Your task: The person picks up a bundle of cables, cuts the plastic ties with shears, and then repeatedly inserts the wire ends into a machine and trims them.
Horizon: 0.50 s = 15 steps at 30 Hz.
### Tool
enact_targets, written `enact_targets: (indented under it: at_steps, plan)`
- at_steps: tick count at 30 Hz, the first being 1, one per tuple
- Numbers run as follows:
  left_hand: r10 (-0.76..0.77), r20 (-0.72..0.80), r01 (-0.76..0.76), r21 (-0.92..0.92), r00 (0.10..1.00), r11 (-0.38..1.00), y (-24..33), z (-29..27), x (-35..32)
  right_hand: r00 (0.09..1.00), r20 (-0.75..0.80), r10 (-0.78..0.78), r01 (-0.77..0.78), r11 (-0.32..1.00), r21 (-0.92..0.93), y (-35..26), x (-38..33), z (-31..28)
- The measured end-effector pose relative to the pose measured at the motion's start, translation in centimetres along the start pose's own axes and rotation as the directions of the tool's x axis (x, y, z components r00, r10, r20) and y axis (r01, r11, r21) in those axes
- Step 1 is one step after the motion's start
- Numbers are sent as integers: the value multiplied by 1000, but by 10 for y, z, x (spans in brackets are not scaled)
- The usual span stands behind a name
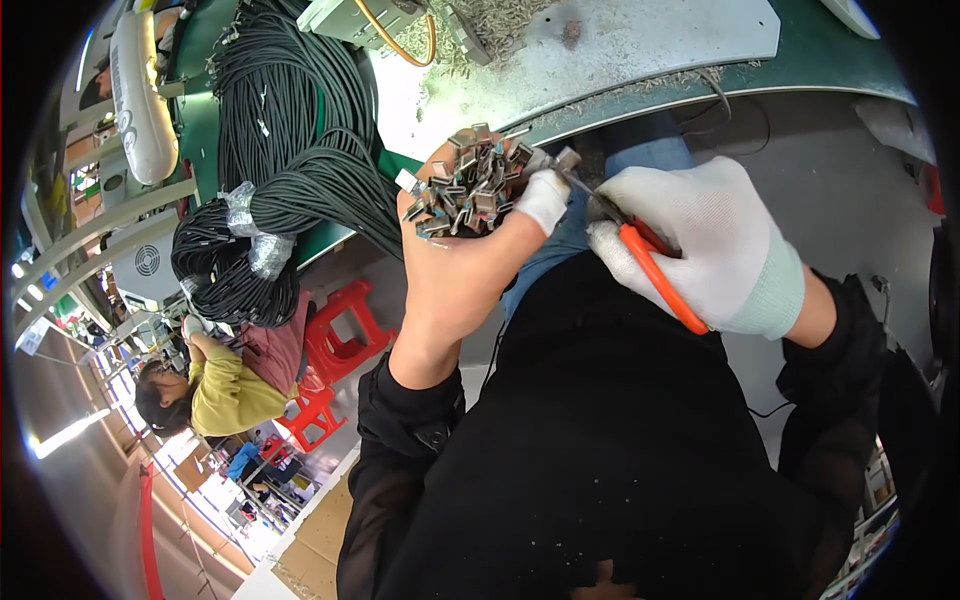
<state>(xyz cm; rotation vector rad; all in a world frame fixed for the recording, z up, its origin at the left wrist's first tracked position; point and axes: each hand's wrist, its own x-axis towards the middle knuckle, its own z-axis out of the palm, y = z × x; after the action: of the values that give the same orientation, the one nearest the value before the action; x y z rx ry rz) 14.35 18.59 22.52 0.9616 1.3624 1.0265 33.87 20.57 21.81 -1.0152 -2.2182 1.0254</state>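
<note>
In the middle of the frame, the person's bare left hand (450, 275) is cupped palm up, its fingers curled around a crowded handful of small metal connectors (475, 190); a white wrap (545, 200) covers the thumb. The connectors lie at many angles, silvery and brownish, with bits of blue and white among them. To the right of the centre, the right hand (715, 240), in a white knitted glove with a pale green cuff, is closed around orange-handled pliers (660, 280). One orange handle runs down toward the lower right, out from under the glove, while the metal nose points up and left to a small metal piece (567, 160) just beside the left thumb; whether the jaws grip that piece is too small to tell. Both hands are in front of the green desk (830, 65), whose edge crosses the upper part of the frame. On it is a white board (660, 40) strewn with metal scraps (505, 35), and a pale green device (350, 20) with a yellow tube (388, 35) stands at the top. In the upper left, thick coils of black cable (290, 80) spread over the desk, bound lower down by clear wrapping (268, 255). At the lower left, a co-worker in a yellow top (235, 395) sits near red stools (345, 330).
</note>
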Motion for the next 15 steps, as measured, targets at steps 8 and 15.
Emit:
enact_targets:
  at_steps: [8, 15]
  plan:
    - [91, -35, -90, 27, 995, 996, -2, 6, 1, 963, -96, 253, -194, 892, 409, -4, -5, 24]
    - [93, -34, -91, 42, 995, 995, 0, 11, 0, 946, -291, 143, -117, 988, 105, 1, -2, 31]
